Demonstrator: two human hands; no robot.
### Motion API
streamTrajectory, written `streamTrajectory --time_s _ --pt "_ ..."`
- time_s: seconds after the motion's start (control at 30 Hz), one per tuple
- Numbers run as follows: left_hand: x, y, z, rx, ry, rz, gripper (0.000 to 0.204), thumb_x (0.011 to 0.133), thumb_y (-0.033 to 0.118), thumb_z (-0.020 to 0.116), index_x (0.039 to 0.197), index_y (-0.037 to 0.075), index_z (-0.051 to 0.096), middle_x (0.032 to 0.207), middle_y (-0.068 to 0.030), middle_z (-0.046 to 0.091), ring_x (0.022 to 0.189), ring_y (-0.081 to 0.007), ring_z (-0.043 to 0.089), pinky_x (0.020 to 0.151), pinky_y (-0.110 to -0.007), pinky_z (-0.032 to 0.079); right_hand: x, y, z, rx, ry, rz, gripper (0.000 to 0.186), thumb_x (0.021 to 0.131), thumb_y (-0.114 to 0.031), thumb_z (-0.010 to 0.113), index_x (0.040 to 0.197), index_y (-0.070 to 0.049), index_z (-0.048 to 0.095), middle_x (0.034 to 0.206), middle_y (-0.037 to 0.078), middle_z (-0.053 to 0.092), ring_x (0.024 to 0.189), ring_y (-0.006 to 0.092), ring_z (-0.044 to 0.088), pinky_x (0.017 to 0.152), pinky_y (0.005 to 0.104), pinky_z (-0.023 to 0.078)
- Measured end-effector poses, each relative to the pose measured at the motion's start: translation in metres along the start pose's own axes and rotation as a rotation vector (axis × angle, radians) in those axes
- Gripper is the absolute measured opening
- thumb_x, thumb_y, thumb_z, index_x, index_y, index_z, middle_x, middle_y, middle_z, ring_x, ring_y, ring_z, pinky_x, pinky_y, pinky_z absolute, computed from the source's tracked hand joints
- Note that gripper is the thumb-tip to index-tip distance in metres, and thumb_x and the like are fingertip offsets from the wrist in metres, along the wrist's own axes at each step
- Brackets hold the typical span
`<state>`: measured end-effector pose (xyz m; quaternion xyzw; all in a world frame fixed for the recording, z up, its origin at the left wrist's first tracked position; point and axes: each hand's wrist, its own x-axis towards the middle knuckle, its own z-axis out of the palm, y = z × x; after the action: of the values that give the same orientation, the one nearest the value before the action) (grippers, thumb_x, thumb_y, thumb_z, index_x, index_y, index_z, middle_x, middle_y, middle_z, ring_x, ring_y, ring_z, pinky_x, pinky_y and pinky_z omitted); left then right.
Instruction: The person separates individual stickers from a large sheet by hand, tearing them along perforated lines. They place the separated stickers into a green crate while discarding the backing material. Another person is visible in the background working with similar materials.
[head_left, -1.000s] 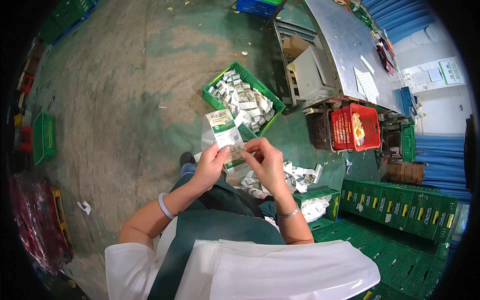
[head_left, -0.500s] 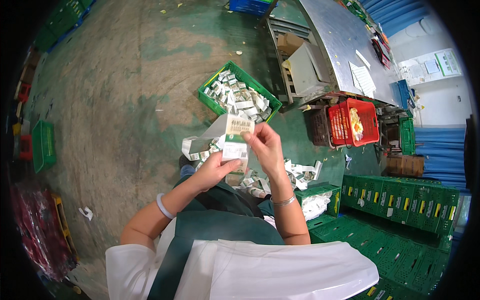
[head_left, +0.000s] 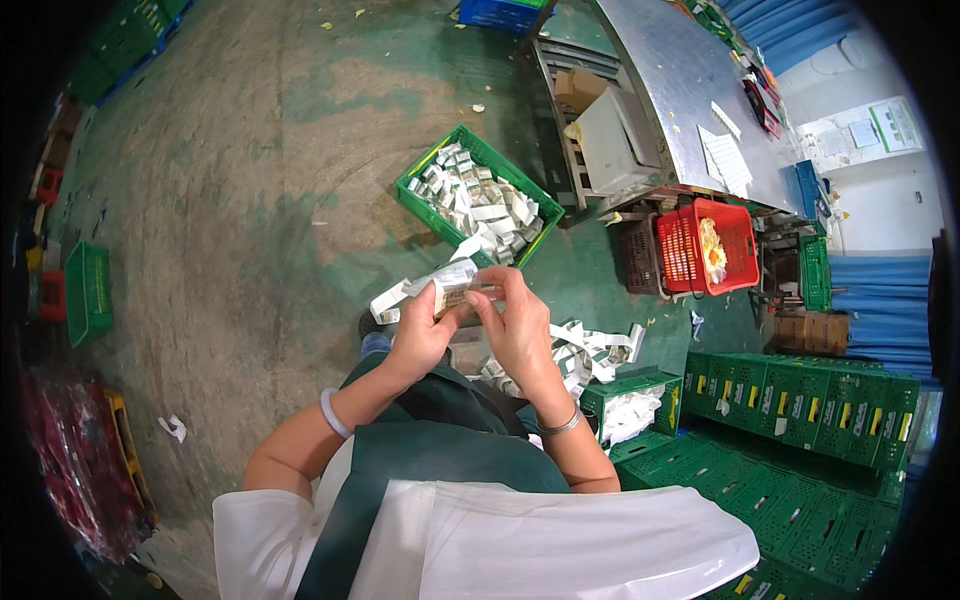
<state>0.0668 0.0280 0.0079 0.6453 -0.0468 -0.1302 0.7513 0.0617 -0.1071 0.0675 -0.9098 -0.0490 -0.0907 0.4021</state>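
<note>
Left hand (head_left: 418, 338), nearly closed, pinched the printed label strip (head_left: 455, 281); right hand (head_left: 520, 325), likewise nearly closed, held its right side. Strip sat bent between both hands, near the label-filled green crate (head_left: 427, 213).

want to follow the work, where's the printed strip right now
Near the middle of the head view, the printed strip is held between the left hand and the right hand, just below the green crate.

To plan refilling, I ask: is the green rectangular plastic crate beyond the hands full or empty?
The crate looks mostly full: white printed paper bundles lie heaped across it; depth hidden.
</note>
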Motion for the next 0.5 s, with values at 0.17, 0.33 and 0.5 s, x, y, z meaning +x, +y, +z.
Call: streamTrajectory --time_s 0.17,0.33,0.5 --pt "0.001 0.019 0.0 -0.137 -0.047 0.057 0.034 0.083 0.001 0.057 0.116 -0.001 0.047 0.102 -0.0073 0.062 0.092 -0.0132 0.06 0.079 -0.028 0.048 0.006 0.007 -0.011 0.231 -0.175 0.072 0.017 0.082 -0.015 0.065 0.083 0.001 0.057 0.071 0.007 0.058 0.059 0.0123 0.054 0.052 0.0262 0.043" --pt "-0.012 0.015 -0.001 -0.341 -0.344 -0.313 0.032 0.09 0.007 0.048 0.121 -0.001 0.044 0.101 -0.0101 0.061 0.088 -0.0165 0.061 0.08 -0.03 0.049 0.021 0.04 -0.008 0.77 -0.092 0.405 0.017 0.09 -0.018 0.056 0.083 -0.003 0.053 0.067 -0.003 0.05 0.057 0.0035 0.046 0.051 0.0195 0.04" --pt "-0.013 -0.007 0.0 -0.313 -0.105 -0.261 0.026 0.094 0.011 0.042 0.116 -0.002 0.047 0.106 -0.0091 0.058 0.097 -0.0137 0.056 0.084 -0.028 0.045 0.01 0.022 -0.008 0.671 -0.17 0.412 0.016 0.093 -0.018 0.048 0.097 -0.003 0.052 0.091 0.003 0.057 0.08 0.0094 0.056 0.059 0.022 0.048"
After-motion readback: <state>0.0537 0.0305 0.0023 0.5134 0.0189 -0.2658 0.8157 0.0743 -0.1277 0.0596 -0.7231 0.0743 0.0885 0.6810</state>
